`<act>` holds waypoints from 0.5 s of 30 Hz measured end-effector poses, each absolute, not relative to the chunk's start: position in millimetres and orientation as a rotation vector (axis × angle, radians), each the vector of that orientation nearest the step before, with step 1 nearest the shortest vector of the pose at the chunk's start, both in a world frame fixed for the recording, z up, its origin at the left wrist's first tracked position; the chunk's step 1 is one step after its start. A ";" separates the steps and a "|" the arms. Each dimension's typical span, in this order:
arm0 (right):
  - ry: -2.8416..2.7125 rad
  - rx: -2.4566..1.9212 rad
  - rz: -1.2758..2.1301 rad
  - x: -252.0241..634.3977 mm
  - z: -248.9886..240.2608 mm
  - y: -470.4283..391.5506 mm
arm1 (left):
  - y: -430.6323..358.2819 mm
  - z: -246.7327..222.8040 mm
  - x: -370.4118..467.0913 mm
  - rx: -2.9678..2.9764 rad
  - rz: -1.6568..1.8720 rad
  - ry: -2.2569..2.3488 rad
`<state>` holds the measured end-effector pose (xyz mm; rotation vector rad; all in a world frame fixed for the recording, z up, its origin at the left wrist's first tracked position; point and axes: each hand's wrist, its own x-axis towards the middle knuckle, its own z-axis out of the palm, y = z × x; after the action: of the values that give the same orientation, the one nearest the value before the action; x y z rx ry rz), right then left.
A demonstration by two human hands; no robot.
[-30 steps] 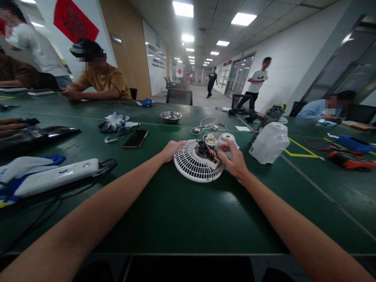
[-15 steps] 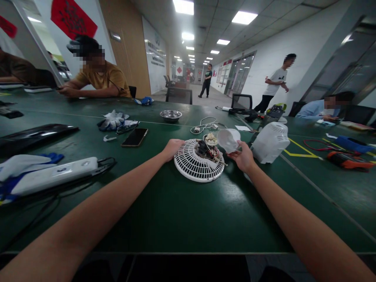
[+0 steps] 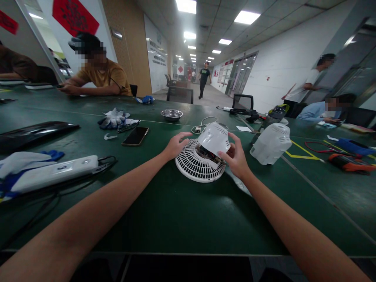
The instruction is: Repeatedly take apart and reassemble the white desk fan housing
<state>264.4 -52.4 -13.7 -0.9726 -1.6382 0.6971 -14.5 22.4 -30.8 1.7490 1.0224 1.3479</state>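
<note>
A round white fan grille (image 3: 194, 166) lies on the green table, with a motor and wiring (image 3: 208, 152) at its centre. Tilted over the motor is a white plastic cover (image 3: 213, 138), whose lower edge leaves part of the wiring showing. My right hand (image 3: 237, 156) grips this cover at its right side, thumb in front. My left hand (image 3: 177, 145) is at the grille's upper left edge, its fingers apart and reaching toward the cover. A larger white housing (image 3: 270, 144) stands to the right of my right hand.
A phone (image 3: 135, 136), gloves (image 3: 114, 119) and a metal bowl (image 3: 172, 114) are beyond my left arm. A white power strip (image 3: 58, 172) lies at left. An orange meter (image 3: 349, 162) is at right. People sit across the table; others are on foot behind.
My right hand has brought the white cover left and turned it over onto the motor. My left hand's fingers have lifted off the grille's edge. The people on foot have moved.
</note>
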 end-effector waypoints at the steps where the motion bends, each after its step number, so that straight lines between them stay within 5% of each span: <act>1: -1.694 -0.989 0.639 264.3 -12.8 -53.7 | 17.4 -25.4 -13.3 1.835 1.323 0.929; 6: -1.891 -1.028 0.386 264.6 -11.9 -54.6 | 3.8 -7.0 -7.7 2.166 1.041 0.733; 15: -2.042 -0.974 0.447 268.8 -6.5 -62.0 | 0.2 7.6 -7.6 2.404 0.847 0.686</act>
<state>268.8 -62.0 -6.5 -0.9738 -2.0420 0.4471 -7.6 0.2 7.6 2.4042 0.6865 0.8470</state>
